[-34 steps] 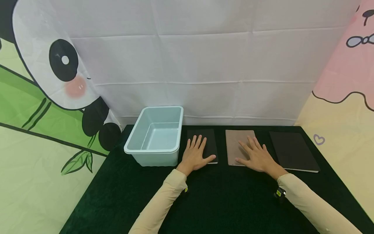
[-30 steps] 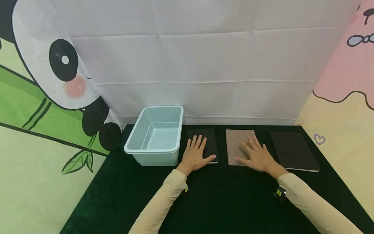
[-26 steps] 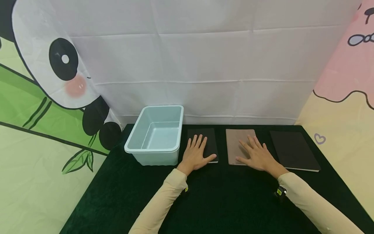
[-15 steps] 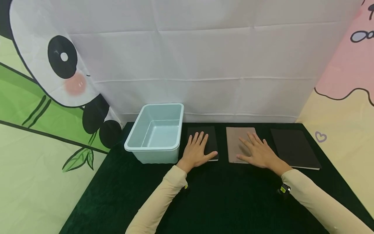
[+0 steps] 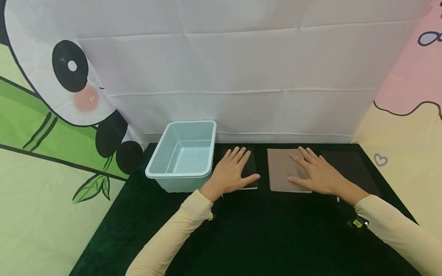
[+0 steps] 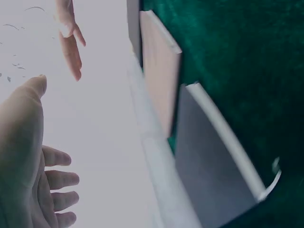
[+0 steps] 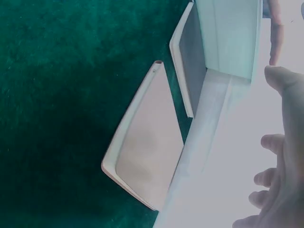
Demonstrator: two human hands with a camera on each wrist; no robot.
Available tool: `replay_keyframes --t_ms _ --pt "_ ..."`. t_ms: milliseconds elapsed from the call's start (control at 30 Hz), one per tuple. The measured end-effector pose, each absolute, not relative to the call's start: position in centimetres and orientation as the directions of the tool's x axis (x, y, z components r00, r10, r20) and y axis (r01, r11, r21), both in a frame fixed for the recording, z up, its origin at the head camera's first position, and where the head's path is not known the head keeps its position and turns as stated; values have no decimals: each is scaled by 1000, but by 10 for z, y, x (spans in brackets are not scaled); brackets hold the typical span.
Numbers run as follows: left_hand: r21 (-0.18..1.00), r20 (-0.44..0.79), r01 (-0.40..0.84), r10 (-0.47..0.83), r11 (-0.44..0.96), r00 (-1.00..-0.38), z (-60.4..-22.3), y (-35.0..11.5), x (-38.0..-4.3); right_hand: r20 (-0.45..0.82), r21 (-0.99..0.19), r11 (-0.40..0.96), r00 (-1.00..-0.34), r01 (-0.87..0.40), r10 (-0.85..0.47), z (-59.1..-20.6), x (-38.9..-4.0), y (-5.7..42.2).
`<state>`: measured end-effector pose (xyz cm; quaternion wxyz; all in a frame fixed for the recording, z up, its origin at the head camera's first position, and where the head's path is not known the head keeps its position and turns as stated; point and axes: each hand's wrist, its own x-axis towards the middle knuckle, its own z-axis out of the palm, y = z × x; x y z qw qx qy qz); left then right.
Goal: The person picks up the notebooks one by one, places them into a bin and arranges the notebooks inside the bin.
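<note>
A white backdrop rises behind a dark green desk. On it, at the far left, stands a pale blue bin, upright. Along the back edge lie a large dark notebook — partly hidden by the right arm — then a beige notebook, and nearest the bin a smaller black notebook. The left hand hovers over the black notebook, the right hand over the beige one's right side — each grip spread wide.
</note>
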<state>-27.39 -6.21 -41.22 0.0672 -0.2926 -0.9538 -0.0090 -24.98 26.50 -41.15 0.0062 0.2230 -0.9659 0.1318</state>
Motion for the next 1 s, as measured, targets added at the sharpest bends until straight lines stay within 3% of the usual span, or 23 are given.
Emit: replay_keyframes --t_ms 467,833,1000 --pt "23 245 557 535 830 -808 -379 -127 -257 99 -227 850 -880 -475 -465 -387 -237 293" --pt "31 325 515 479 856 -815 -384 -203 -242 148 -261 831 -871 -491 -468 -413 -227 348" --pt "14 357 485 449 874 -819 -390 -232 -236 156 -268 858 -898 -439 -411 -431 -225 368"
